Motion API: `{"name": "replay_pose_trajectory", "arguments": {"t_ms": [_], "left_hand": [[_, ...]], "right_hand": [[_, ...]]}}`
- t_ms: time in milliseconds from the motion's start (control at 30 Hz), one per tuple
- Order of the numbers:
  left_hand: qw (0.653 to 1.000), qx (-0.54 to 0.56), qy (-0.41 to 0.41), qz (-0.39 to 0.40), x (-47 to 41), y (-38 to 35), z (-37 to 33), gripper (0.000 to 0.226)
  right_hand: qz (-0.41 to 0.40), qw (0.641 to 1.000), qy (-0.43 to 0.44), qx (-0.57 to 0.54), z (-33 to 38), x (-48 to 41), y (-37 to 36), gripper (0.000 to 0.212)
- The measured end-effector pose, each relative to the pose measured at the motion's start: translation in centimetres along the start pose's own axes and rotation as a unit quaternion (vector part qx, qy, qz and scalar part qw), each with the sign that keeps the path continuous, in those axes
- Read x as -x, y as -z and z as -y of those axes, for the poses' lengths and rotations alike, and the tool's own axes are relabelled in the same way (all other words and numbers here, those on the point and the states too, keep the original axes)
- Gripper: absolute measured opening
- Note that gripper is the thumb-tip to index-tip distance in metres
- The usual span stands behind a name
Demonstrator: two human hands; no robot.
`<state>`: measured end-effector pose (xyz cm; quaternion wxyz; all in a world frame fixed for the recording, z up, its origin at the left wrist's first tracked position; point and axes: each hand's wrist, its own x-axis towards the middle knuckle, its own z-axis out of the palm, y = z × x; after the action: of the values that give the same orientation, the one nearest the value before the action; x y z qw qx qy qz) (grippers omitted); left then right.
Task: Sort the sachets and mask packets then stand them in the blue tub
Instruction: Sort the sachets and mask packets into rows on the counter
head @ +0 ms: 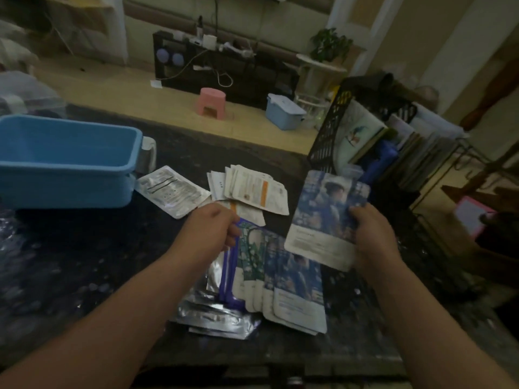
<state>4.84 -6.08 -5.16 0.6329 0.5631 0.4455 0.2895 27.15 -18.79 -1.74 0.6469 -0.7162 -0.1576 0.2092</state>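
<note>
Left hand (213, 228) pinches the fanned packets (283, 279); right hand (373, 237) grips one blue packet (325, 217). Sorting looks midway: sachets (252, 189) lie loose, and the tub (70, 189) holds nothing yet.

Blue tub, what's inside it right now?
Nothing shows inside the blue tub: only bare blue walls and floor. Its near wall hides the closest strip of floor, so something flat there could go unseen.
</note>
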Motion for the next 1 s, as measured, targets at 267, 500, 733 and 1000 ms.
{"name": "replay_pose_trajectory", "arguments": {"t_ms": [267,500,733,1000], "left_hand": [[0.97,-0.103,-0.015,0.219,3.7,-5.6,1.6,0.012],[0.99,-0.111,-0.038,0.073,1.9,-5.7,1.2,0.009],[0.996,-0.076,-0.039,0.0,-0.1,-2.9,1.1,0.015],[0.997,-0.05,-0.051,-0.022,-0.8,-0.8,0.3,0.016]], "right_hand": [[0.132,0.986,-0.104,0.015,-1.8,5.8,1.5,0.018],[0.074,0.983,-0.103,0.135,-5.4,3.0,3.8,0.014],[0.07,0.909,-0.034,0.409,-10.4,1.3,2.8,0.04],[-0.03,0.833,0.061,0.55,-11.2,0.9,1.8,0.048]]}}
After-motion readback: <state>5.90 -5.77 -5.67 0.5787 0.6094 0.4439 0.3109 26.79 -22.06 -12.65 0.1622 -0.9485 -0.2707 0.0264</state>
